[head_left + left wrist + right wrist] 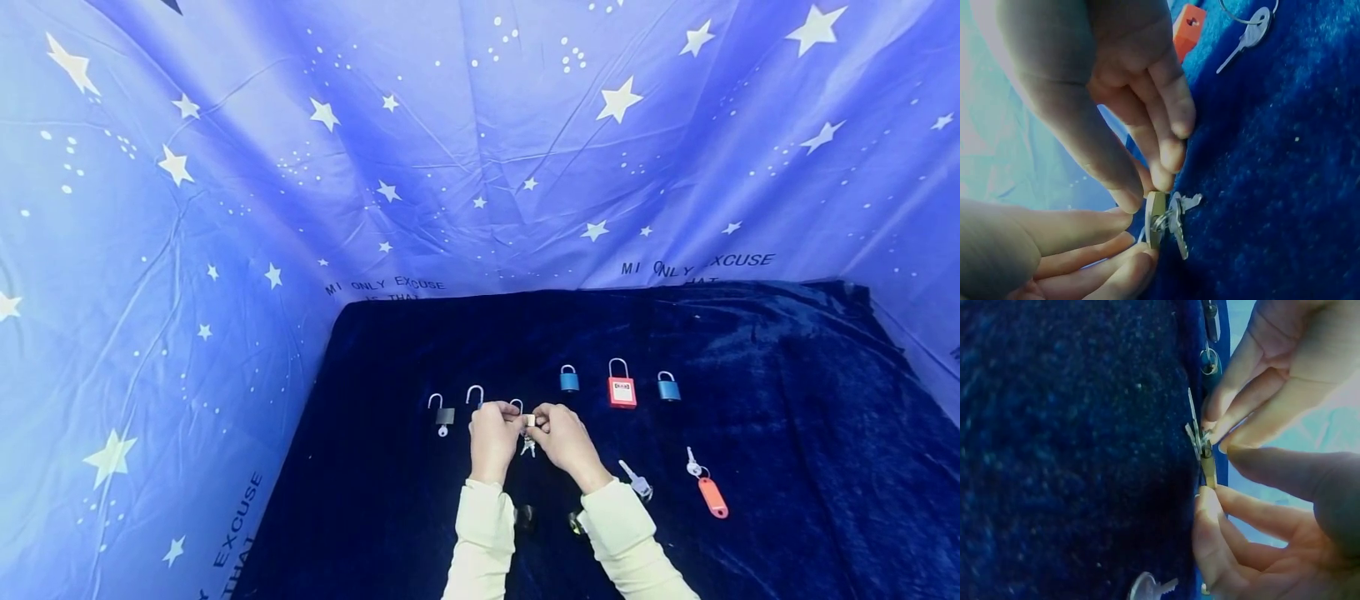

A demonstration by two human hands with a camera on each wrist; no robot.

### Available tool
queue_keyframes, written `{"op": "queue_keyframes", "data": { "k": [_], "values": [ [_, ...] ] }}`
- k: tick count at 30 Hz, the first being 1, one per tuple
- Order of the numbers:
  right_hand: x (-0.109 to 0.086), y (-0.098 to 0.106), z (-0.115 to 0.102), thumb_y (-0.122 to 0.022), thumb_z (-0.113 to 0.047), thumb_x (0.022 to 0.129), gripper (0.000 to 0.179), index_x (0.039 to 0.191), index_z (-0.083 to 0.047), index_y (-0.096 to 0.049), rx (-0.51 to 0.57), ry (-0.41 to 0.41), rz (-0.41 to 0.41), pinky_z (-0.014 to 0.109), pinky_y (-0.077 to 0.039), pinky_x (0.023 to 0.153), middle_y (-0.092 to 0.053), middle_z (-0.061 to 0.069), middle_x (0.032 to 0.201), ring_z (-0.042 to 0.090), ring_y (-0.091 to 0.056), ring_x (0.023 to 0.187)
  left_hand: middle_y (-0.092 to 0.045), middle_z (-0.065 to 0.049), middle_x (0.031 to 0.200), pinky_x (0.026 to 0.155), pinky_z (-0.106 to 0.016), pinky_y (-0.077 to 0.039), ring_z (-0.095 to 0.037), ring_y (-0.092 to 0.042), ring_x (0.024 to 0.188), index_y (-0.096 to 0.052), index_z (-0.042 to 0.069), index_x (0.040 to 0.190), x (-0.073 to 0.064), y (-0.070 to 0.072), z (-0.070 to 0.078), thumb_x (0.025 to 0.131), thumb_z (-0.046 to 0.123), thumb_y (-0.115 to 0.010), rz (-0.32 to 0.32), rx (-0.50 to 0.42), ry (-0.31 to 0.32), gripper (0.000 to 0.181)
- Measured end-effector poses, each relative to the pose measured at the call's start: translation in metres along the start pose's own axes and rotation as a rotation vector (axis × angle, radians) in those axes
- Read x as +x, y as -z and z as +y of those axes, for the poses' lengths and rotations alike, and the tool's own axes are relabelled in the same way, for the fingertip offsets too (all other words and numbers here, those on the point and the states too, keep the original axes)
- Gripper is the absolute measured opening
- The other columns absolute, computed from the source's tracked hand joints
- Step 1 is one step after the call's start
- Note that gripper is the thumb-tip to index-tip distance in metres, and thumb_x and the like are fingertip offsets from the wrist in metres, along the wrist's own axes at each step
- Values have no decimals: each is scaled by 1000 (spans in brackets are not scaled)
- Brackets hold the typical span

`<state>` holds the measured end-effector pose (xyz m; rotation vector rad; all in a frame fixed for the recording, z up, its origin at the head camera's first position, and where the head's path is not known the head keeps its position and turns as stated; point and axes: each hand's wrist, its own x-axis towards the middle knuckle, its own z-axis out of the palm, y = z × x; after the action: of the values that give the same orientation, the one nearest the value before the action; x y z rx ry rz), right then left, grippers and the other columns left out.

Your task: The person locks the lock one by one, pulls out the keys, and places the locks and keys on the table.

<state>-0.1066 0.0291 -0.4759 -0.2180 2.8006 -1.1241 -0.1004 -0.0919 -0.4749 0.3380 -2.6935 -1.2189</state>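
Observation:
Both hands meet over a small brass padlock (531, 420), its shackle (517, 404) showing behind the fingers in the head view. My left hand (495, 429) pinches one side of the lock body, while my right hand (564, 435) pinches the other. Keys (528, 447) hang from the lock's underside; in the left wrist view two keys (1180, 225) stick out from the brass body (1155, 219). The right wrist view shows the brass edge (1209, 470) between both sets of fingertips. Fingers cover much of the lock.
Left of the hands lies a dark padlock (446, 416) with a key, its shackle open; another open shackle (475, 393) is partly hidden. Beyond lie blue padlocks (569, 381) (669, 387) and a red padlock (622, 392). Nearer right are keys (636, 481) and a key with an orange tag (712, 497).

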Motion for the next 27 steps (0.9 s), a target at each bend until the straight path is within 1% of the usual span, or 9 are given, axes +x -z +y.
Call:
{"op": "queue_keyframes", "data": {
  "k": [6,9,10,13,16,18,20,24,27],
  "values": [
    [2,-1,0,-75,-10,86,9,93,-5,-71,102,-44,43,46,-53,82,-73,3,85,21,-70,82,-75,2,70,81,-42,-54,-14,-72,72,-77,7,81,-3,0,-3,75,11,-84,14,-62,55,10],
    [2,-2,-1,-74,-9,86,9,93,-4,-70,181,-57,55,44,-54,81,-74,4,83,20,-72,80,-75,3,69,78,-41,-55,-12,-72,71,-78,7,80,-4,1,-4,75,11,-84,35,-97,50,9],
    [2,-2,-1,-74,-8,86,9,93,-4,-70,203,-58,58,43,-54,80,-74,4,82,19,-72,78,-74,3,68,75,-39,-55,-11,-71,69,-78,7,79,-4,1,-4,74,10,-84,49,-105,33,9],
    [3,-1,-1,-73,-6,86,9,93,-3,-69,260,-45,71,37,-54,77,-74,5,79,15,-72,73,-74,2,67,69,-33,-55,-8,-70,64,-78,7,79,-3,2,-5,74,8,-84,63,-153,11,8],
    [3,1,-1,-73,-5,85,9,93,-2,-69,291,-34,84,29,-53,73,-74,5,78,12,-70,69,-74,-1,68,65,-29,-55,-8,-69,60,-77,5,81,-1,5,-4,76,7,-82,46,-232,27,8],
    [4,2,0,-73,-5,85,9,93,-2,-70,308,-29,84,26,-52,70,-74,5,78,11,-69,68,-74,-3,68,67,-29,-56,-11,-70,59,-76,3,85,1,6,-5,77,7,-81,30,-277,51,10],
    [4,3,0,-74,-5,85,11,94,-2,-70,315,-34,83,25,-52,70,-74,5,79,11,-69,68,-74,-4,68,69,-29,-56,-13,-71,58,-74,2,90,2,7,-4,79,8,-80,17,-300,68,13],
    [3,6,0,-75,-5,85,14,97,-2,-70,308,-33,83,29,-53,74,-74,5,82,13,-70,71,-74,-5,68,72,-28,-56,-16,-72,58,-72,2,99,5,6,-3,82,10,-79,3,-317,84,20],
    [3,9,0,-74,-5,85,14,98,-2,-70,312,-31,85,31,-54,76,-74,6,83,14,-71,73,-75,-5,70,70,-27,-57,-18,-72,59,-72,1,100,6,6,0,84,13,-77,-2,-343,91,20]
  ]
}}
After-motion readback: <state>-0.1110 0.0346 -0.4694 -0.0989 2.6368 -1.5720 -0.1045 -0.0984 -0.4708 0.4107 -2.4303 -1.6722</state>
